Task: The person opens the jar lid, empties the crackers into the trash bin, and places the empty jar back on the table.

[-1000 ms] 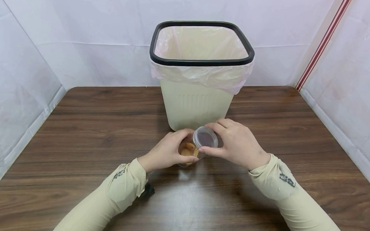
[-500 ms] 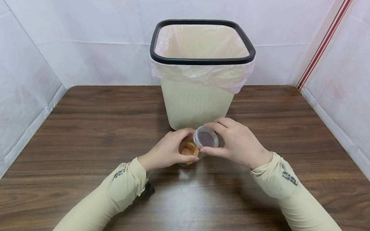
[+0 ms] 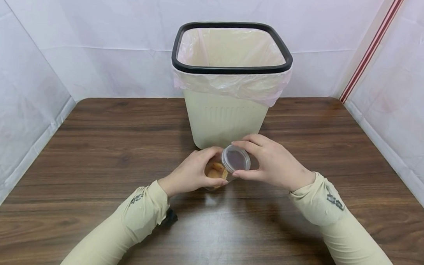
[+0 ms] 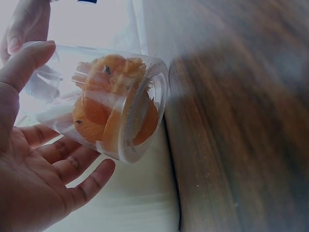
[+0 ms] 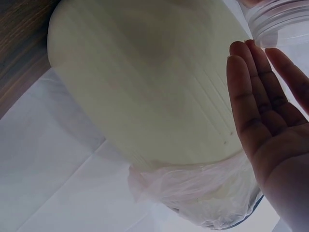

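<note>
My left hand [image 3: 194, 173] grips a clear plastic jar [image 4: 113, 79] round its side, with the thumb near and the fingers behind. Orange pieces that look like citrus peel [image 4: 89, 130] lie toward its base. The jar leans, its base close to the tabletop. At its upper end is a round clear lid [image 3: 236, 158] with a ridged edge. My right hand [image 3: 272, 162] pinches this lid's edge between thumb and fingers. Whether the lid is seated or loose, I cannot tell. In the right wrist view only part of the ridged edge shows.
A cream waste bin [image 3: 226, 113] with a black rim and a pinkish plastic liner [image 3: 231, 86] stands just behind the jar. A small black item [image 3: 170, 217] shows beside the left forearm. White sheeting [image 3: 113, 39] encloses the wooden table [image 3: 103, 144].
My right hand has shifted slightly round the lid, its thumb to the right and its forefinger to the left. My left hand and the jar have stayed almost still.
</note>
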`<state>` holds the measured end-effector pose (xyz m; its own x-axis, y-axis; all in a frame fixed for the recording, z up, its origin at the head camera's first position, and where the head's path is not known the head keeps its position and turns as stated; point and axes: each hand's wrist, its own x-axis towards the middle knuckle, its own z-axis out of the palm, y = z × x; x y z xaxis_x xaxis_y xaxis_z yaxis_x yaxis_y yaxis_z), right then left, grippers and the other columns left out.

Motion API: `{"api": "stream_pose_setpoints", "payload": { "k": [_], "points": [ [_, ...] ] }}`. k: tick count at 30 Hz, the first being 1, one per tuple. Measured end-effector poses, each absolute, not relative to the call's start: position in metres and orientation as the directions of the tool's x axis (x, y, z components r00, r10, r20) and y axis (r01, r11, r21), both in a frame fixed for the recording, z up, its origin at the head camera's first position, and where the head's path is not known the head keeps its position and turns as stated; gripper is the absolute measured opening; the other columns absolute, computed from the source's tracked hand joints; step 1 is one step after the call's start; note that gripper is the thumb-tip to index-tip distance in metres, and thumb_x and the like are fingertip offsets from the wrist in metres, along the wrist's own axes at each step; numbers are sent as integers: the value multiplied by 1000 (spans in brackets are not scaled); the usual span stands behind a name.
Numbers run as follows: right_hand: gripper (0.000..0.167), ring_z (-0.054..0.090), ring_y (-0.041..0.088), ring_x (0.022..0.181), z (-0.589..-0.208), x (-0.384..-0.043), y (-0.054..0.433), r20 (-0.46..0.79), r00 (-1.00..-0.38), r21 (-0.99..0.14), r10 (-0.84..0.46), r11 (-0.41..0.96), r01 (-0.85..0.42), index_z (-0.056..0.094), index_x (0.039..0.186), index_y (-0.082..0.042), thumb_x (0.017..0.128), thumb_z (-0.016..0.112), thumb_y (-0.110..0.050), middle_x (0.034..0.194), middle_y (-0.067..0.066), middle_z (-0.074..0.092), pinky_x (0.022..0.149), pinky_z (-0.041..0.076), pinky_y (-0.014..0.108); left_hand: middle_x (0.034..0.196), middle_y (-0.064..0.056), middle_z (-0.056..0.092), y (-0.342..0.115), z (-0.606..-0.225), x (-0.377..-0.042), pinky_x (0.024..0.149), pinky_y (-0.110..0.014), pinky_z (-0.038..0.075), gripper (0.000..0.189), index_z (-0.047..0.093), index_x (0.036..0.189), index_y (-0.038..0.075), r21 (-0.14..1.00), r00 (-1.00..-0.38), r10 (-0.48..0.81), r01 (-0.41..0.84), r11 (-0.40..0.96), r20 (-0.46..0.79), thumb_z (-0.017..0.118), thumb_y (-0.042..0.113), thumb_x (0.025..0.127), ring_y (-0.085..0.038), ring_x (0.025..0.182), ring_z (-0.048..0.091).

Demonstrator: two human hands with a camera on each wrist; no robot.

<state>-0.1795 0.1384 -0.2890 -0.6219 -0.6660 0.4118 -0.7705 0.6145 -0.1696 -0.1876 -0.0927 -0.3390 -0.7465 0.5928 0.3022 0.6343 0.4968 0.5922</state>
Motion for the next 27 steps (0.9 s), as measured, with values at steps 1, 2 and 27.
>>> {"api": "stream_pose_setpoints", "payload": {
  "k": [1,2,27],
  "points": [
    [60,62,15,93,-289,-180,139,412,-618,-171,-670,609,-774,64,121,-7,73,81,-39,107,5,63,80,53,31,111,1,67,-93,-339,-188,88,-30,51,61,56,124,10,594,-747,593,633,496,301,83,28,73,-11,98,64],
    [60,61,15,94,-289,-180,139,411,-614,-174,-674,603,-779,63,121,-6,74,81,-39,108,5,63,80,53,31,111,1,67,-93,-339,-188,88,-30,51,61,56,124,10,595,-747,593,633,496,300,83,28,73,-11,98,64],
    [61,61,20,104,-288,-183,143,410,-528,-175,-744,504,-846,60,125,-4,73,83,-27,117,8,60,91,50,36,113,1,67,-92,-341,-190,87,-29,50,61,56,126,10,589,-747,600,631,504,287,83,30,74,-10,99,63]
  ]
}}
